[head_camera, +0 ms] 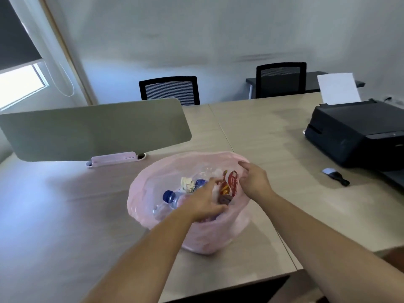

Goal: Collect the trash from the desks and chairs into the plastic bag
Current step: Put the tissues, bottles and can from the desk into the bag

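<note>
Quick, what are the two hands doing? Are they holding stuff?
Left hand: reaching into the pink bag beside the red wrapper; cannot tell if it holds anything.
Right hand: pinching the pink bag's rim.

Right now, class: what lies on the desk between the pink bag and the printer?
In the head view, one small black-and-blue tool; otherwise bare desk.

left hand (204, 203) inside pink plastic bag (205, 240), right hand (254, 182) gripping its rim

Head-worn camera looking down at a desk (56, 226).
I am watching through one wide view, facing forward and down, sitting close above it.
</note>
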